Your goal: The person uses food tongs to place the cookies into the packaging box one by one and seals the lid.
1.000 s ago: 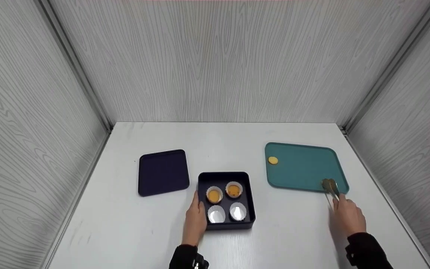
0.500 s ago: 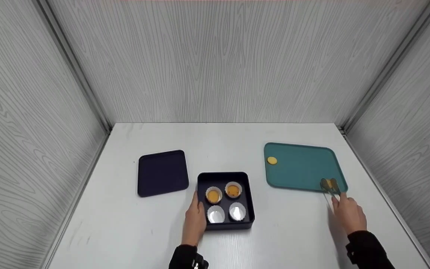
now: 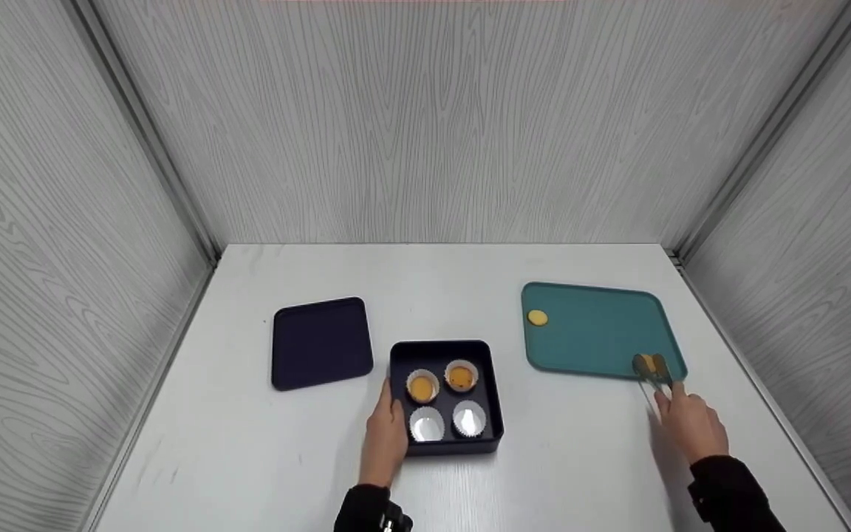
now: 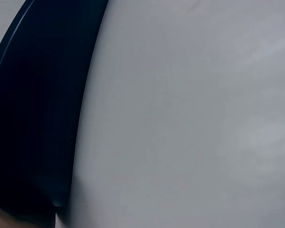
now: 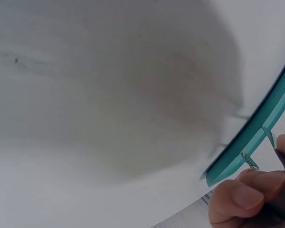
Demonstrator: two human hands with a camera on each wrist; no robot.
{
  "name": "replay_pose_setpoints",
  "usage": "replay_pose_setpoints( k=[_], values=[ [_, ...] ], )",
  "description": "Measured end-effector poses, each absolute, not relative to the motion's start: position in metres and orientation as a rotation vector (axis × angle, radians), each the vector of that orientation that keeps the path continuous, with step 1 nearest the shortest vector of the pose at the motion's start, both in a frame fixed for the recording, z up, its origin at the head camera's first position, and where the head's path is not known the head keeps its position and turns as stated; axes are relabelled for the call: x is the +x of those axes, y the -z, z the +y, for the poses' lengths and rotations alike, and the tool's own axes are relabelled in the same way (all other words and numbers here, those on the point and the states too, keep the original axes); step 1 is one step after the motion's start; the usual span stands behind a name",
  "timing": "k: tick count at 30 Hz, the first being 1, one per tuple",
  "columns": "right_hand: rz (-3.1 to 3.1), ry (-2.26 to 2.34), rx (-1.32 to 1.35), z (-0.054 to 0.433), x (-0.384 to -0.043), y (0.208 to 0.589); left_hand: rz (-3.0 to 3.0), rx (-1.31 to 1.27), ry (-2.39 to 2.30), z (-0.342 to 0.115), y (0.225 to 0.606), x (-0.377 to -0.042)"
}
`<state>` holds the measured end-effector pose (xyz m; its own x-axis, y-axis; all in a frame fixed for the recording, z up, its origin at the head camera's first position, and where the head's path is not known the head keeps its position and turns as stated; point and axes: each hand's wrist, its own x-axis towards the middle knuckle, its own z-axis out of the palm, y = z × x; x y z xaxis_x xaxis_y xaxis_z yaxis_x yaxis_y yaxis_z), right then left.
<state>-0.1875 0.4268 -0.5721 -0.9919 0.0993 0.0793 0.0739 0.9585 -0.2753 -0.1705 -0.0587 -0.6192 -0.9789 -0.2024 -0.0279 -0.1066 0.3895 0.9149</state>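
In the head view my left hand (image 3: 383, 436) lies along the left wall of a dark navy square box (image 3: 442, 355), its fingers straight against the side. Inside the box stand several white paper baking cups; the two far ones hold orange-yellow pieces, and the near cups (image 3: 427, 424) hold none. My right hand (image 3: 693, 426) grips small metal tongs (image 3: 660, 366) at the near right corner of a teal tray (image 3: 595, 318). Between the tong heads shows an orange-brown piece (image 3: 648, 363). In the right wrist view, curled fingers (image 5: 244, 194) hold the tongs beside the tray's edge.
A yellow round piece (image 3: 538, 318) lies at the left side of the teal tray. A flat dark navy square tray or lid (image 3: 322, 343) lies on the white table (image 3: 248, 443) left of the box. Grey wood-patterned panels (image 3: 425, 125) stand at the back and both sides.
The tong heads have spread apart a little, and the orange-brown piece has come into sight between them. The left hand and the box have stayed in place.
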Motion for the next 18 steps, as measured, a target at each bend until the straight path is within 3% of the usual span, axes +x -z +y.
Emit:
replay_pose_setpoints(
  k=[18],
  values=[
    [-2.957, -0.306, -0.051, 0.4237, -0.1865, 0.5697, -2.562, 0.306, 1.657, -0.0584, 0.6184, -0.1705]
  ],
)
